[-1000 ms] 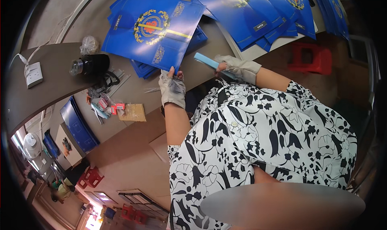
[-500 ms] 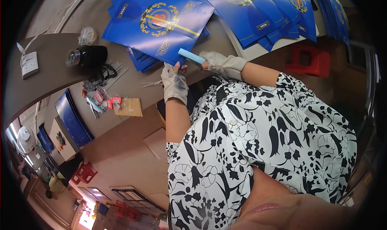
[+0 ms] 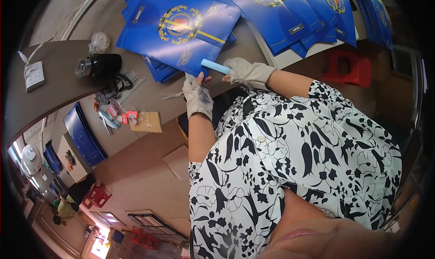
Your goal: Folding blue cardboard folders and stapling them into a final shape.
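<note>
A blue printed sheet [image 3: 181,43] with a gold wreath emblem and a yellow stripe lies on top of a stack on the table. My left hand [image 3: 198,95], in a worn whitish glove with bare fingertips, pinches the near corner of this sheet between thumb and fingers. Gripped in my gloved right hand [image 3: 250,73] is a long light blue tool [image 3: 215,66], by its shape a stapler. Its far end lies over the sheet's near edge, just right of my left fingertips. The tool's underside is hidden.
More blue sheets [image 3: 290,21] are fanned out at right. Scissors [image 3: 173,95] lie left of my left hand. Further left are a black-bodied jar [image 3: 102,65], small red-and-white boxes [image 3: 129,116] and a power socket [image 3: 34,76]. A red stool [image 3: 346,68] stands at right.
The stapler has tilted a little flatter and its end has shifted slightly over the sheet's edge. My left hand keeps its pinch on the corner. The whole view has shifted slightly.
</note>
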Motion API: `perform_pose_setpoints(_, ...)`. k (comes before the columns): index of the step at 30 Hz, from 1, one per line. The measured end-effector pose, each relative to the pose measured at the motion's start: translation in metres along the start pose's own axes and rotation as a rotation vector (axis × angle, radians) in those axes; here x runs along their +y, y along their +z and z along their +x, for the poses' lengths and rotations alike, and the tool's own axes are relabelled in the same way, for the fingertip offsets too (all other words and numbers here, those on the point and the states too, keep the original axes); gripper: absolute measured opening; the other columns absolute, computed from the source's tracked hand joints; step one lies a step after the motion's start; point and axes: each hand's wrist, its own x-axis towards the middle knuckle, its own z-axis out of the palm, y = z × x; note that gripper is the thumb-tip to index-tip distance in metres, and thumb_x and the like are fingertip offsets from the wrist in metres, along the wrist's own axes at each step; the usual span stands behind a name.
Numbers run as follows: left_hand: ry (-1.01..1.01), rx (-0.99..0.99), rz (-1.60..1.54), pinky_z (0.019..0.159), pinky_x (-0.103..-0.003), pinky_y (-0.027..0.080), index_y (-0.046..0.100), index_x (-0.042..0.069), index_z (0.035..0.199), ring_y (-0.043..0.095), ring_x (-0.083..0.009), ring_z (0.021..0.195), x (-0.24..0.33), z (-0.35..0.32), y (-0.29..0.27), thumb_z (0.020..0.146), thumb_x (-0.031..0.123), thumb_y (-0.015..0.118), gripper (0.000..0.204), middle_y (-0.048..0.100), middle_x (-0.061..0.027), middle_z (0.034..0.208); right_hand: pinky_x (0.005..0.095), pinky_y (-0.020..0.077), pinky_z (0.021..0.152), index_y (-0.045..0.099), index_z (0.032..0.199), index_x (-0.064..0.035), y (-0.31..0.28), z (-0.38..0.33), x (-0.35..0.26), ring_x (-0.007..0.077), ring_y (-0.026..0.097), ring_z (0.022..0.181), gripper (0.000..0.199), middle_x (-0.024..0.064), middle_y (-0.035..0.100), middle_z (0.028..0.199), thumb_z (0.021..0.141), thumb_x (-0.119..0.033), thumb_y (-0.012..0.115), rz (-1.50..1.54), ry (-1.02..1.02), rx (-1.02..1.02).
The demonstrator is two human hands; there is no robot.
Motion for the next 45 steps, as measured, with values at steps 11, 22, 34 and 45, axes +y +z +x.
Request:
perform_pose_setpoints(11, -0.219, 0.080, 0.820, 0.053, -0.029, 0.046, 0.057, 0.003, 0.097, 0.056, -0.0161, 0.056, 0.014, 0.001, -0.031, 0.086, 0.032, 0.057, 0.031, 0.061, -0.0089, 0.074, 0.0284, 0.0503, 0.055, 0.052, 0.092, 0.0026, -0.015, -0.074, 0.059, 0.0182, 0.062, 0.064, 0.032, 0.0121, 0.062, 0.074, 0.071, -0.016, 0.067, 0.861, 0.339, 0.122)
perform_pose_setpoints(22, 0.336, 0.298, 1.685, 0.082, -0.034, 0.046, 0.047, -0.002, 0.121, 0.056, -0.0251, 0.102, 0.163, 0.153, -0.134, 0.090, 0.034, 0.049, 0.048, 0.050, -0.0238, 0.120, 0.0255, 0.0475, 0.052, 0.052, 0.099, 0.0039, -0.006, -0.055, 0.055, 0.0154, 0.058, 0.060, 0.034, 0.0114, 0.060, 0.075, 0.074, -0.013, 0.067, 1.241, 0.299, 0.497)
perform_pose_setpoints(34, 0.113, 0.153, -0.185, 0.075, -0.038, 0.050, 0.049, -0.001, 0.114, 0.059, -0.0250, 0.088, 0.097, 0.026, -0.137, 0.079, 0.018, 0.063, 0.041, 0.059, -0.0109, 0.104, 0.0247, 0.0454, 0.060, 0.055, 0.111, -0.0060, -0.058, -0.039, 0.009, 0.0125, 0.055, 0.070, 0.042, 0.0065, 0.059, 0.088, 0.072, -0.014, 0.067, 0.850, 0.129, 0.633)
perform_pose_setpoints(45, -0.265, 0.201, -0.432, 0.058, -0.028, 0.045, 0.055, 0.014, 0.092, 0.057, -0.0153, 0.072, -0.030, 0.018, 0.015, 0.078, 0.019, 0.068, 0.019, 0.058, 0.0000, 0.082, 0.0368, 0.0461, 0.066, 0.051, 0.090, 0.0031, -0.006, -0.058, 0.003, 0.0287, 0.061, 0.075, 0.032, 0.0217, 0.062, 0.086, 0.075, -0.021, 0.066, 0.668, 0.339, 0.129)
